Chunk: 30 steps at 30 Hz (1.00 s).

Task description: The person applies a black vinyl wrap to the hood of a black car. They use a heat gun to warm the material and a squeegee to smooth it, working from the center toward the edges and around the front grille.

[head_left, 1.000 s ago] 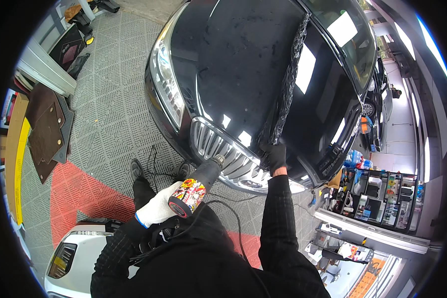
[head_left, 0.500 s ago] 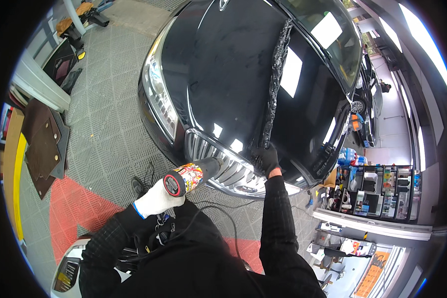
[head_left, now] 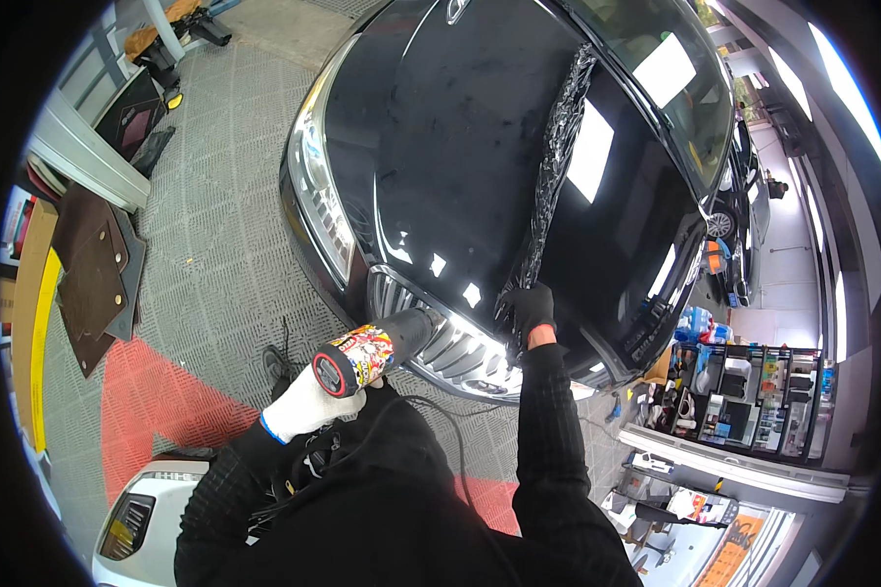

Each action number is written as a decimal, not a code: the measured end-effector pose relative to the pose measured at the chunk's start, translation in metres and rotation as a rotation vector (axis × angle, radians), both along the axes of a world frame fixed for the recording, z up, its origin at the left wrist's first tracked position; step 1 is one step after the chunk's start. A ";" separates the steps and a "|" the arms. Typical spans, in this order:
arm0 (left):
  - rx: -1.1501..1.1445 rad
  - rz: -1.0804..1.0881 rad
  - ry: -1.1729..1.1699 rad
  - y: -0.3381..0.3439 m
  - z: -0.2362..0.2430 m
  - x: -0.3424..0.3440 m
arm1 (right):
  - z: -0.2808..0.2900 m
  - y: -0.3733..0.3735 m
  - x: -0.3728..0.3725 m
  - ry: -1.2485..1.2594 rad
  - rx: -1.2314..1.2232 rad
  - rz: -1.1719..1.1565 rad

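Note:
My left hand (head_left: 305,403), in a white glove, is wrapped round a heat gun (head_left: 367,358) with a colourful sticker-covered body and a black nozzle. The nozzle points at the chrome grille (head_left: 450,347) of a black car. At the front of the hood (head_left: 450,157), my right hand (head_left: 532,311), in a black glove, is closed on the near end of a bunched strip of shiny black film (head_left: 558,147). This crinkled strip runs up the hood towards the windshield. The fingers of my right hand are partly hidden from above.
A dark cord (head_left: 462,445) trails from beside my body. On the right stands a shelf rack (head_left: 754,401) of supplies, with another car (head_left: 734,225) beyond. Brown mats (head_left: 93,279) lean at the left. A white car (head_left: 147,523) is at the lower left.
The view has shifted, so the car sits slightly farther right. The film strip looks wider and looser along its upper part. Both hands keep their holds, and the heat gun still faces the grille.

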State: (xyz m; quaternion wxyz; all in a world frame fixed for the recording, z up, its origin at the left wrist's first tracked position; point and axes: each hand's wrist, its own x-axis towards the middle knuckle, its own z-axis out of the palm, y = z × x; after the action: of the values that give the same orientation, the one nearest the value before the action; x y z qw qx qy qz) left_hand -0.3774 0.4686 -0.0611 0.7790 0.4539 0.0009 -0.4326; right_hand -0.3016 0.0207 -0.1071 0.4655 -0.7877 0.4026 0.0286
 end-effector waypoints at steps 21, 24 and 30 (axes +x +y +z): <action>0.063 0.159 -0.271 -0.037 0.005 -0.016 | 0.063 0.027 -0.010 -0.142 0.405 0.064; 0.075 0.101 -0.241 -0.034 0.006 -0.014 | 0.067 0.025 -0.011 -0.152 0.429 0.090; 0.047 0.090 -0.233 -0.032 0.004 -0.010 | 0.068 0.026 -0.016 -0.163 0.500 0.064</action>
State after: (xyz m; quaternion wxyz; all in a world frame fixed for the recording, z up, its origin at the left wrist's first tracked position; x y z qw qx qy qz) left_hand -0.3875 0.4366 -0.0573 0.7816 0.5188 -0.0591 -0.3412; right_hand -0.3178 0.0467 -0.0390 0.6755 -0.6602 0.3190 0.0786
